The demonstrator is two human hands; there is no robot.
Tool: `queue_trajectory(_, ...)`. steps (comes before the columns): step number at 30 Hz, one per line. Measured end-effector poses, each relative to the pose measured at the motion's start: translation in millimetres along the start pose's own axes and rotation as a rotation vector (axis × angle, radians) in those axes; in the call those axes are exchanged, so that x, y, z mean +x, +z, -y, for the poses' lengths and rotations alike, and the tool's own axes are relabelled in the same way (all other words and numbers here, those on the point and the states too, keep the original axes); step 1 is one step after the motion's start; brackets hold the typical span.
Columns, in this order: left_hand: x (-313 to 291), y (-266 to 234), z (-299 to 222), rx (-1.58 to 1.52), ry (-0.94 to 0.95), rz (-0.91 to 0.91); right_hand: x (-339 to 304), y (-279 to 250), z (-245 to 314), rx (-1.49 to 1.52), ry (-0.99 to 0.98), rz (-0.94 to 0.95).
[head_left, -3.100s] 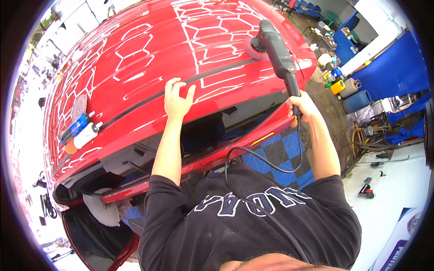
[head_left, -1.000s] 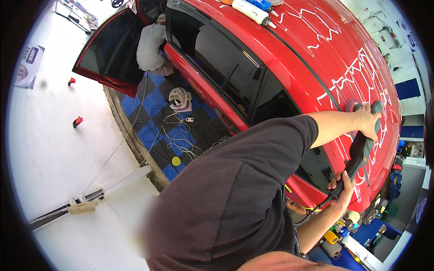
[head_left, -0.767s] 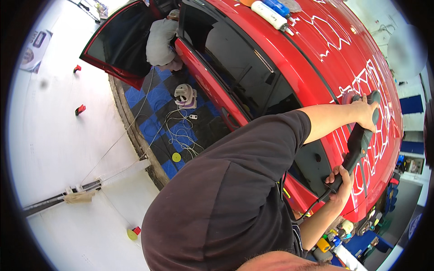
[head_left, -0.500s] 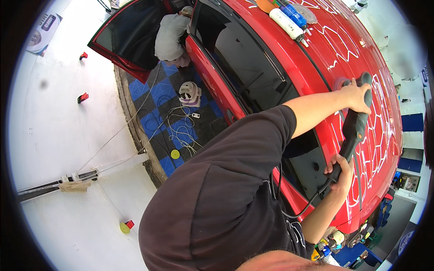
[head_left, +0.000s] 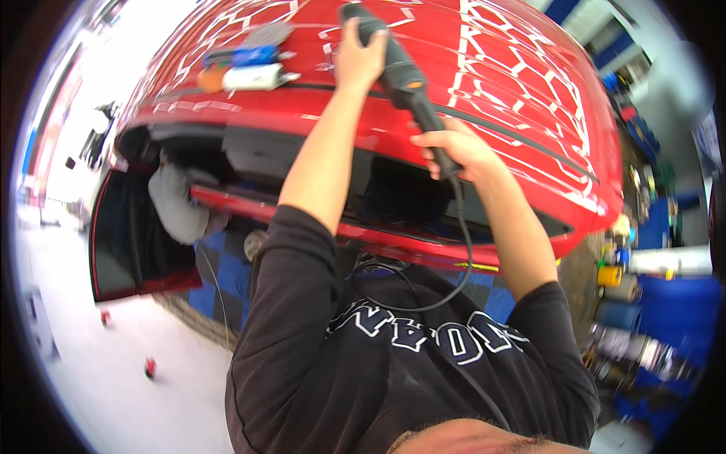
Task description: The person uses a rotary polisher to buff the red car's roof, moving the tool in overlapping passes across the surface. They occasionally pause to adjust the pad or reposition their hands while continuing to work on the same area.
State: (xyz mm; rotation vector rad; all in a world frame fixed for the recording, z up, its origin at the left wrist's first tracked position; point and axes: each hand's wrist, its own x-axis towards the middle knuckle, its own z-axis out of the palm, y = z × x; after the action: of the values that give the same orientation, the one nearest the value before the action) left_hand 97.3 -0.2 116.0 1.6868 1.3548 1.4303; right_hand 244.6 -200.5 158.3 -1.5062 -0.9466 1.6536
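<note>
My left hand [head_left: 361, 59] is wrapped round the front end of a black power polisher [head_left: 402, 76]. My right hand [head_left: 461, 147] grips its rear handle, where the cord [head_left: 463, 234] leaves and loops down in front of my shirt. The polisher lies tilted over the glossy red car roof [head_left: 423, 34]. Its pad does not show, so I cannot tell whether it touches the paint. To the left on the roof rest a white bottle [head_left: 253, 77], a blue bottle [head_left: 255, 56], an orange round pad [head_left: 211, 79] and a grey round pad [head_left: 269, 34].
Another person in grey [head_left: 175, 200] bends at the open car door [head_left: 136, 234] on the left. Blue and black floor tiles [head_left: 227, 280] lie below the car. At the right are bottles and supplies [head_left: 616, 276] by a blue surface [head_left: 681, 318].
My view has swung, so the car now runs across the picture. Both hands stay on the polisher, which now appears farther up and left, nearer the bottles in the picture.
</note>
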Motion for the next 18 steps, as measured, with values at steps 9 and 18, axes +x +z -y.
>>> queue_trajectory(9, -29.5, 103.2, -5.6, -0.295, 0.154, 0.512, -59.1, -71.3, -39.0, 0.163, -0.068, -0.174)
queue_trajectory(18, -70.6, 29.1, 23.8, 0.123, 0.488, 0.478, -138.3, -193.7, -80.9, 0.282, -0.112, -0.452)
